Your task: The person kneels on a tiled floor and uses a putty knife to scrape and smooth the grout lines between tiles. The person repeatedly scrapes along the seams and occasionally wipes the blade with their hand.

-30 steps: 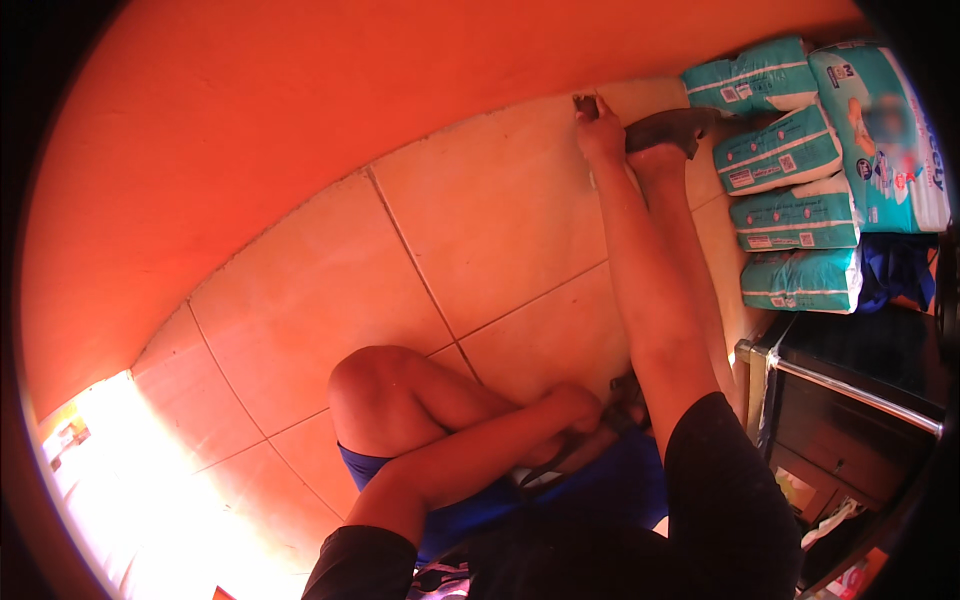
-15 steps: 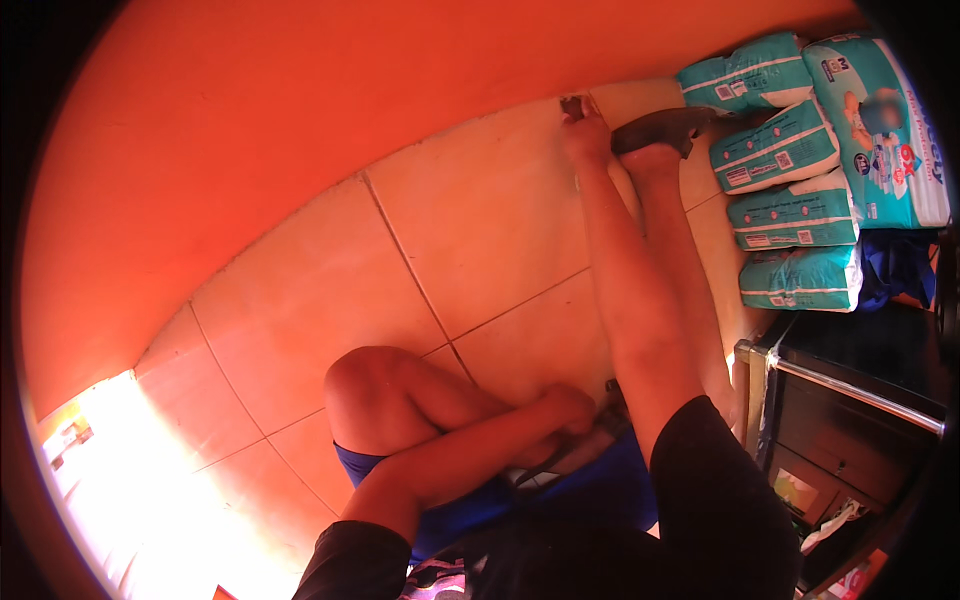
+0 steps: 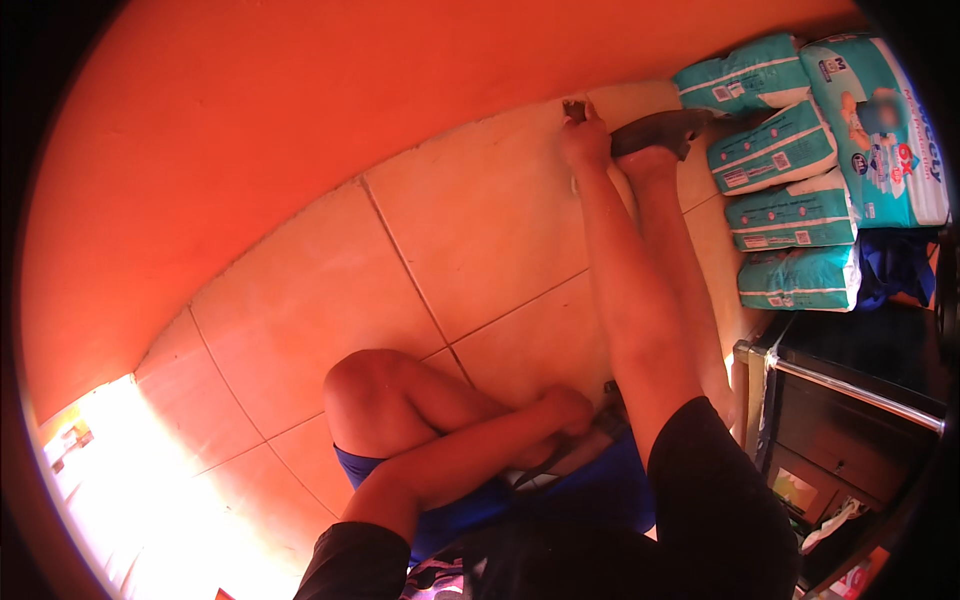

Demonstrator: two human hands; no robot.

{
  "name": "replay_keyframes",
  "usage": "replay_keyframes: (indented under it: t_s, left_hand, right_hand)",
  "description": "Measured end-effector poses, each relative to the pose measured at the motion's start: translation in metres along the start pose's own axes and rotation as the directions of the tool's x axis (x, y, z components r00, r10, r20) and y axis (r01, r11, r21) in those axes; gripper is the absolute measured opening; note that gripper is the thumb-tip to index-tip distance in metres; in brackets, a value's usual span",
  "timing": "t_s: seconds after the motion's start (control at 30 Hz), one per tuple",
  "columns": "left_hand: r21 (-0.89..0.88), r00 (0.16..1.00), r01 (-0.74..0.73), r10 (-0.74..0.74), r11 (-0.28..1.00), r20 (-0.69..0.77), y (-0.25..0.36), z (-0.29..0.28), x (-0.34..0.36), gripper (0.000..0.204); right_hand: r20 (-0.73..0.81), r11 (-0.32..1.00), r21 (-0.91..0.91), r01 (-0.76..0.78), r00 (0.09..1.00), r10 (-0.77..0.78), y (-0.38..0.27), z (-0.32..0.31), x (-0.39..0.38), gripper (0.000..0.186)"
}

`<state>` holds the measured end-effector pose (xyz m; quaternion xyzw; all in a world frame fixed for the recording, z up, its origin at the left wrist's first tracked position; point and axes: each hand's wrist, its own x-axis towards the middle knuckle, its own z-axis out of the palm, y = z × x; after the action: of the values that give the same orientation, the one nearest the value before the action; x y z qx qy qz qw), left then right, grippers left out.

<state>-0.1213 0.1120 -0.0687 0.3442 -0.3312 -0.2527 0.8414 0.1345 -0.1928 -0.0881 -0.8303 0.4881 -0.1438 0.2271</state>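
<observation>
At the far end of my outstretched right arm, my right hand [image 3: 587, 138] is closed around a small dark object [image 3: 574, 112], low by the wall. Beside it is my right foot in a dark sandal [image 3: 648, 133], at the end of my extended leg. My left hand [image 3: 568, 410] rests low beside my bent left leg, fingers curled at a dark strapped item [image 3: 606, 420], possibly footwear; what they grip is unclear.
Teal packs [image 3: 778, 150] are stacked at the right, beside a blue bundle [image 3: 890, 265]. A dark cabinet [image 3: 840, 430] stands below them. An orange wall [image 3: 280, 120] curves across the top, above the tiled floor [image 3: 290, 360]. Bright light falls at the lower left.
My right hand and arm have shifted slightly to the left with the small dark object. My left hand has moved a little leftward in view; its grip looks much the same.
</observation>
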Motion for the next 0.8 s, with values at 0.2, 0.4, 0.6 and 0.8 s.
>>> replay_keyframes:
  t_s: [0.2, 0.4, 0.6, 0.8]
  left_hand:
    - [-0.032, 0.998, 0.059, -0.058, 0.998, 0.028, -0.022, -0.003, -0.025, 0.02]
    - [-0.23, 0.998, 0.069, -0.069, 0.971, 0.006, 0.023, -0.007, 0.021, 0.015]
    - [-0.268, 0.966, 0.237, -0.197, 0.934, 0.167, 0.011, -0.019, 0.008, 0.018]
    - [-0.255, 0.982, 0.171, -0.143, 0.952, 0.124, -0.003, -0.013, -0.011, 0.018]
  right_hand:
    - [0.126, 0.998, -0.049, -0.051, 0.99, 0.057, -0.019, -0.007, -0.01, 0.062]
    - [0.114, 0.992, -0.121, -0.027, 0.993, 0.041, -0.018, -0.001, -0.009, 0.062]
    - [0.068, 0.994, 0.016, -0.107, 0.992, 0.105, -0.007, 0.002, -0.003, 0.063]
    - [0.138, 0.998, -0.047, -0.048, 0.989, 0.054, -0.021, -0.004, -0.014, 0.061]
